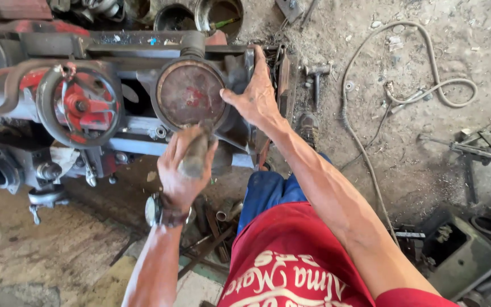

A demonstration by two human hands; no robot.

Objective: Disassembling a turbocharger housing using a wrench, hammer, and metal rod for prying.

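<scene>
Machine body [143, 85] at 10 o'clock, grey and red, handwheel [80, 105] alongside. Round disc [190, 94] seated in frame at 12 o'clock. Right hand [257, 96] flat, unclenched, bracing frame beside disc. Left hand [183, 167] clenched round tool handle [195, 153], tip touching disc rim. Work looks mid-way: disc not freed.

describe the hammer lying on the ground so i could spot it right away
Start at the big red and grey machine, then look just past its right end, beyond the right hand. The hammer lies on the dusty floor beside a looping hose; unlike that, it is short, straight and dark.
</scene>
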